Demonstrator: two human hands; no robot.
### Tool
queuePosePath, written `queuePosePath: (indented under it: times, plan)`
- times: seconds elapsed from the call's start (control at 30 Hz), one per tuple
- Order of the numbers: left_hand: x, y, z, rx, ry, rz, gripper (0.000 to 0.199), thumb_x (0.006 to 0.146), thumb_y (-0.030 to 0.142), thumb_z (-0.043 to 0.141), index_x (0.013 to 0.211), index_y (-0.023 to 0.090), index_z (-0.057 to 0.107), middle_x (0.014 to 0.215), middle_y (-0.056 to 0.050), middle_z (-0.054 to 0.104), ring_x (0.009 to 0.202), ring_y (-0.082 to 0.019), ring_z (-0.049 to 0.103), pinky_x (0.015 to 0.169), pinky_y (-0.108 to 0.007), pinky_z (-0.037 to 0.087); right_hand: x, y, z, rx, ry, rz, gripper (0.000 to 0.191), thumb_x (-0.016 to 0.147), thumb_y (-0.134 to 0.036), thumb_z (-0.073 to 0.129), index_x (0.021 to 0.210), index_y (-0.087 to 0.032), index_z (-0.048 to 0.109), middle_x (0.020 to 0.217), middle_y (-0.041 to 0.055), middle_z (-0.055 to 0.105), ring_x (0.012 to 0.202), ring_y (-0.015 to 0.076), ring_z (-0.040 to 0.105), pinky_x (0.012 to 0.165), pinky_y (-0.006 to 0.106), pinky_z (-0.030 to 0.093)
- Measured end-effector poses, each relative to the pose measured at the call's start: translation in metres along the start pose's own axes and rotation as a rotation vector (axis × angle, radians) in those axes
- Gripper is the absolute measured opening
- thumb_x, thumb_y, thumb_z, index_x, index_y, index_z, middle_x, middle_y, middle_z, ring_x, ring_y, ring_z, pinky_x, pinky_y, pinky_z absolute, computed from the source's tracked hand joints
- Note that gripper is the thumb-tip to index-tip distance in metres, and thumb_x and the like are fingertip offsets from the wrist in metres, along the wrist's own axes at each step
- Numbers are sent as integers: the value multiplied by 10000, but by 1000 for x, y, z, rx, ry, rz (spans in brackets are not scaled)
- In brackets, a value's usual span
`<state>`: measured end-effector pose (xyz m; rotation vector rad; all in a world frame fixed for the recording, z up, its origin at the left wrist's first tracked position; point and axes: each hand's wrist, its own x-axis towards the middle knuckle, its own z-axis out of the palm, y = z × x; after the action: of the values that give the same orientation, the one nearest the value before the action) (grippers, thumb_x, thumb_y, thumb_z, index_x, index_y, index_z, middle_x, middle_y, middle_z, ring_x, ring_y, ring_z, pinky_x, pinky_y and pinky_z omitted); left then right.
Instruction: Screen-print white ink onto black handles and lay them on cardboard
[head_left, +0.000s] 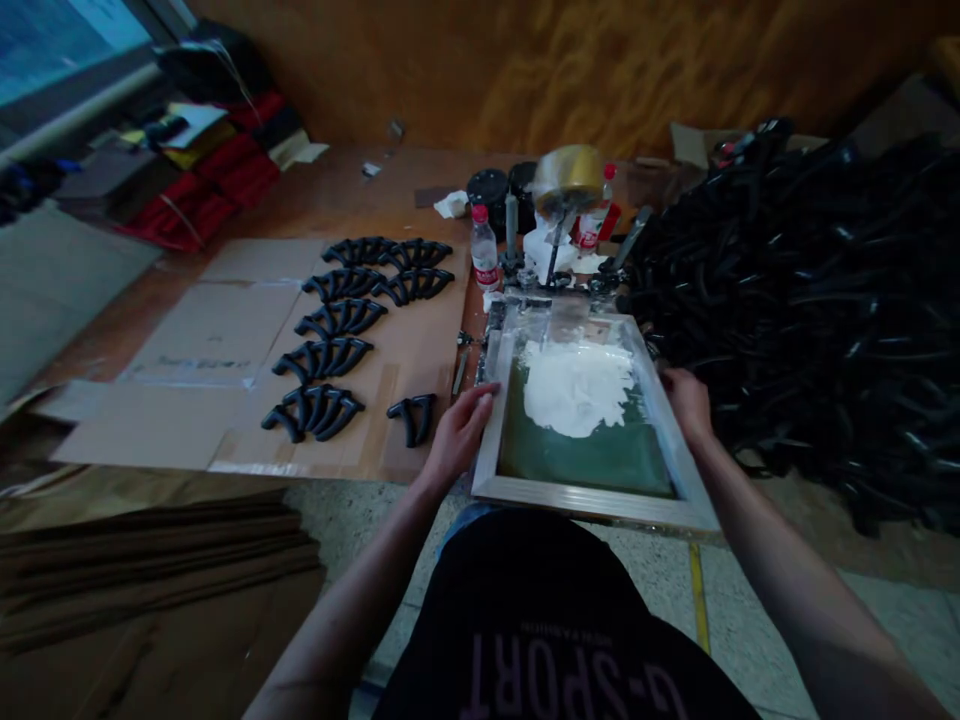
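A screen-printing frame [487,455] with metal rails lies in front of me, tilted slightly. White paste [577,385] is spread over the upper part of its green mesh [585,455]. My left hand [461,430] is at the left rail, with forefinger and thumb closed against its edge. On the opposite side, my right hand [688,402] is curled close beside the right rail; its fingertips are partly hidden, and what they hold cannot be made out. Clamps [555,280] are at the frame's far end.
Black curved tubular parts [330,360] lie in rows on cardboard [195,330] at left, with several more [412,415] nearer the frame. A large black heap [810,320] is at right. Behind the frame stand a red-capped bottle [485,255] and a yellow tape roll [568,178].
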<state>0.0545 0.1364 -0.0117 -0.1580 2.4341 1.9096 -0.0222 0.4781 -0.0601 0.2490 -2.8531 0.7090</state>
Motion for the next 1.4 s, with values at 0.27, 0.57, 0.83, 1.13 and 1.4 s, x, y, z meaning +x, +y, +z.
queuePosePath:
  times: [0.27, 0.57, 0.83, 1.13, 1.4]
  plan:
    - [8, -86, 23, 121, -34, -181, 617, 862, 392, 550, 1438, 212, 424, 630, 53, 498, 565, -105, 450, 576, -214, 354, 59, -93, 29, -147, -107, -243, 415, 835, -291, 620, 1228, -173, 558, 1250, 141, 564, 1116, 296, 508, 942, 418, 426]
    - [8, -97, 23, 172, -59, -137, 575, 890, 438, 504, 1414, 206, 457, 667, 29, 513, 608, -132, 491, 593, -240, 362, -12, -97, 26, -284, -431, -704, 203, 831, -80, 475, 926, -165, 633, 898, 86, 644, 886, 220, 534, 752, 312, 397]
    - [7, -88, 25, 126, -16, -176, 570, 863, 394, 553, 1391, 192, 481, 641, 40, 503, 580, -116, 480, 557, -216, 357, -10, -102, 26, -190, -317, -649, 177, 814, -87, 495, 877, -185, 628, 857, 68, 628, 852, 209, 514, 705, 302, 375]
    - [5, -61, 15, -16, -55, -223, 657, 820, 440, 609, 1413, 206, 452, 584, 71, 486, 487, -84, 409, 496, -193, 326, 34, -117, 19, -106, -239, -459, 366, 894, -319, 584, 1245, -216, 590, 1048, 65, 666, 944, 209, 587, 782, 293, 440]
    - [25, 30, 3, -220, 100, 115, 480, 889, 599, 455, 923, 181, 690, 833, -31, 629, 734, -131, 558, 635, -225, 455, 99, -17, -45, 95, 185, 63, 490, 967, -478, 393, 1287, -142, 552, 955, 98, 667, 816, 209, 617, 772, 391, 484]
